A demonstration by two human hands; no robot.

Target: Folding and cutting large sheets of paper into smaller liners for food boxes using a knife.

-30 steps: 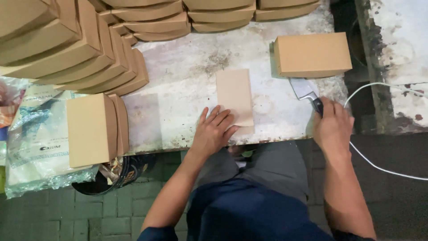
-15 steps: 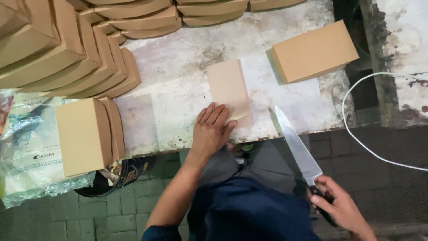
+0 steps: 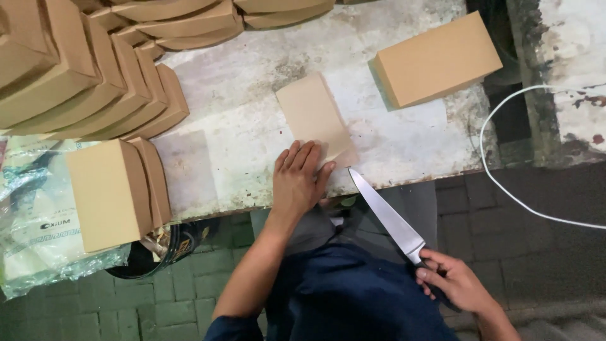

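Right hand [image 3: 451,284] gripping knife [image 3: 386,216], blade pointing up-left toward flat cardboard piece [image 3: 314,118], left hand [image 3: 300,180] flat on it

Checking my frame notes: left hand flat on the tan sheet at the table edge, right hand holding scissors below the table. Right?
Not quite. The right hand holds a knife, not scissors, as the head view shows. The rest stands: the left hand lies flat on the tan sheet at the table edge.
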